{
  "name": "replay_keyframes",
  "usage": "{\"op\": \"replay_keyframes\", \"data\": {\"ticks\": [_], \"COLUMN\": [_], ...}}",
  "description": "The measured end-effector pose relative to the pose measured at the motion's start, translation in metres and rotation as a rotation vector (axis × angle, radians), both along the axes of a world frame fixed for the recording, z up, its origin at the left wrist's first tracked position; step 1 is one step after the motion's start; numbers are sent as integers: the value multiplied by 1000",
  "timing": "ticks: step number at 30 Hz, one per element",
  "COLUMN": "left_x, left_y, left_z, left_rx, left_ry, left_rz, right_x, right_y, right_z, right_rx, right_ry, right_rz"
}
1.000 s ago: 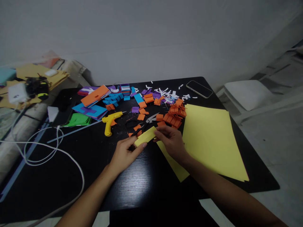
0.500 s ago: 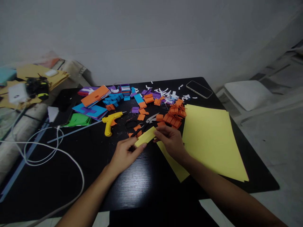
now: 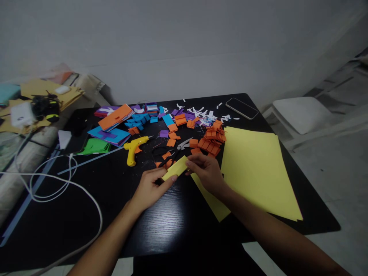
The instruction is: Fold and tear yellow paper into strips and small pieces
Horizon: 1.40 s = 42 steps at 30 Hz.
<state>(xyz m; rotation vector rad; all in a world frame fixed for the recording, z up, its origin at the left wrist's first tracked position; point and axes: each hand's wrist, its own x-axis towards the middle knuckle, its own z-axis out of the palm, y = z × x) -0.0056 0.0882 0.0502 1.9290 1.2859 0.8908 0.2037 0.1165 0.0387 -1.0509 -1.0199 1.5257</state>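
Note:
A narrow folded strip of yellow paper [image 3: 176,168] is held between both hands above the black table [image 3: 115,207]. My left hand [image 3: 151,188] pinches its lower left end, thumb on top. At the upper right end, my right hand [image 3: 205,170] grips the strip between thumb and fingers. Under my right hand and forearm lies a yellow piece [image 3: 211,199], beside a stack of large yellow sheets [image 3: 255,168]. Grey-bladed scissors [image 3: 184,143] rest just beyond the strip, near folded orange pieces [image 3: 211,143].
A yellow glue gun [image 3: 133,149] lies left of centre. Behind are blue pieces [image 3: 139,122], white scraps [image 3: 204,115] and a phone [image 3: 242,108]. Green paper [image 3: 95,146] and a white cable [image 3: 92,197] are at the left. A white stool [image 3: 301,113] stands right.
The yellow strip has shifted very slightly left and down, still between both hands. The fingers of my right hand have moved a little along its end.

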Motion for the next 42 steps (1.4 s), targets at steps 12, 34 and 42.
{"op": "replay_keyframes", "data": {"ticks": [12,34,42], "left_x": [-2,1,5], "left_y": [-1,-4,-4], "left_z": [-5,-3,0], "left_rx": [4,-23,51], "left_ry": [0,-211,-223], "left_rz": [3,37,80], "right_x": [1,-2,-7], "right_y": [1,-6,-16], "right_z": [-3,-1,-1], "right_rx": [5,32,83], "right_ry": [-26,-54,-94], "right_rz": [-24,273,346]}}
